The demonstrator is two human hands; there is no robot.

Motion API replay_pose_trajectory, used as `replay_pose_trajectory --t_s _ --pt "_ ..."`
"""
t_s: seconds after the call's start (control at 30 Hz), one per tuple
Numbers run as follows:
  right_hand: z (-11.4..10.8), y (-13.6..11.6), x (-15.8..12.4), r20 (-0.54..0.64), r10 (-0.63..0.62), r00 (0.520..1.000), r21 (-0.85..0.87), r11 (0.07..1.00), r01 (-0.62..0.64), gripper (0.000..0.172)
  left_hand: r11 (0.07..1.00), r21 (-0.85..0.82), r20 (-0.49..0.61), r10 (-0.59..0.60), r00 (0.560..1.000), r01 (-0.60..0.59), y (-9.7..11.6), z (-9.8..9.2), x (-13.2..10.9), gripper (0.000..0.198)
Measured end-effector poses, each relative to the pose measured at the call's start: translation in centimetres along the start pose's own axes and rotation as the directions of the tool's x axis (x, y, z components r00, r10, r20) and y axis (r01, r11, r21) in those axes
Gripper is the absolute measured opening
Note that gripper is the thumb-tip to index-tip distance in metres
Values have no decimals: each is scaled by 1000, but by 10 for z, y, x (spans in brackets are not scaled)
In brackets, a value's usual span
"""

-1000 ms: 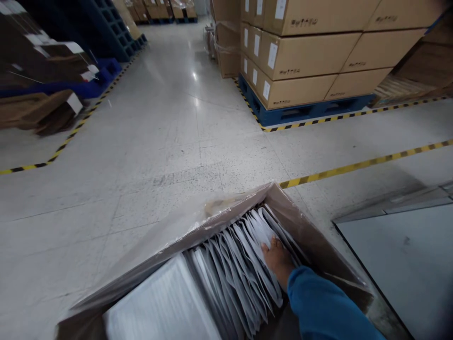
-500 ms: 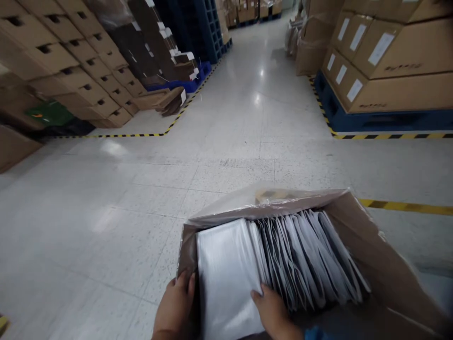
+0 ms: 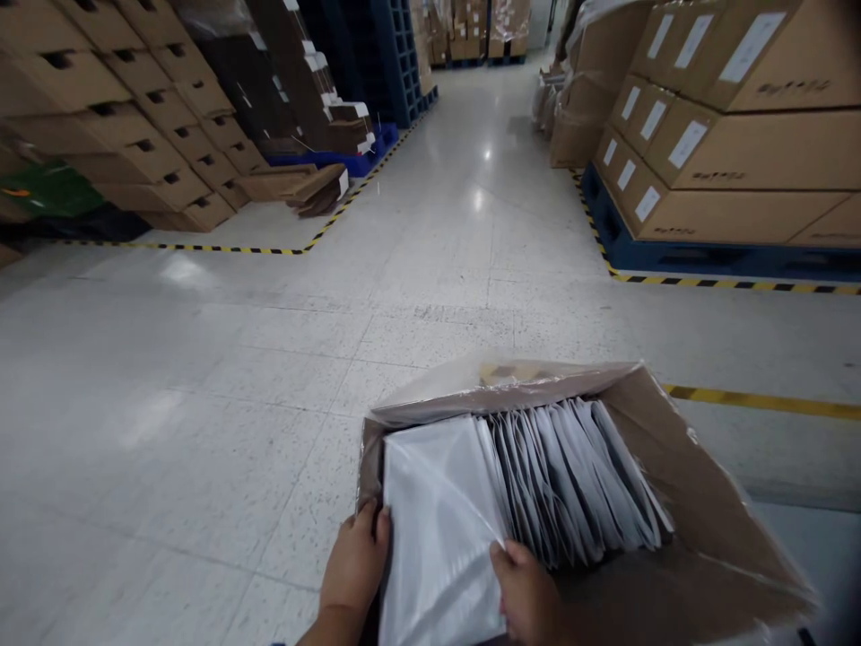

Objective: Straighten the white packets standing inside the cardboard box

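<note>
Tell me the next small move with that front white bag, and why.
Probably lift the front white bag straight up out of the cardboard box. The right hand already has its fingers at the bag's edge, the left hand is beside its other edge, and the bag stands at the front of the packed row of bags.

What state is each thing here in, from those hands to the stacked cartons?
Cardboard box: open, flaps spread.
White flat packets: standing packed in a leaning row.
Front packet: tilted, creased.
Left hand: at the box's near edge.
Right hand: fingers on the front packet's edge.
Stacked cartons: closed, on a blue pallet.
</note>
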State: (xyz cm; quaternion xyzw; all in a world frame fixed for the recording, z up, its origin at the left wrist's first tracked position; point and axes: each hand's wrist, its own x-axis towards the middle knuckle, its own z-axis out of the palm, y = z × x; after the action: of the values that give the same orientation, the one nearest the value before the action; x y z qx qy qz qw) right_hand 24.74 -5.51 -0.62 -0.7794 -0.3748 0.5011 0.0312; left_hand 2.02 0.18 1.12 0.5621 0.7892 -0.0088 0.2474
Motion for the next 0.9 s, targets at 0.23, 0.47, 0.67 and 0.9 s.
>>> replay_pose_trajectory --t_s 0.23,0.47,0.67,0.9 --pt "-11 -4 2 229 182 956 220 947 -233 29 998 -53 -9 29 1000 -29 -4 3 3 49" --pt "3 -17 -14 118 70 991 -123 991 -55 27 999 -37 9 23 1000 -23 -2 3 2 50" --pt "-19 -31 -22 65 17 998 -44 999 -14 26 1000 -20 15 15 1000 -15 2 -3 0 49" --pt "-14 -27 -15 11 -1 1000 43 999 1 28 999 -45 20 22 1000 -21 4 -2 0 50"
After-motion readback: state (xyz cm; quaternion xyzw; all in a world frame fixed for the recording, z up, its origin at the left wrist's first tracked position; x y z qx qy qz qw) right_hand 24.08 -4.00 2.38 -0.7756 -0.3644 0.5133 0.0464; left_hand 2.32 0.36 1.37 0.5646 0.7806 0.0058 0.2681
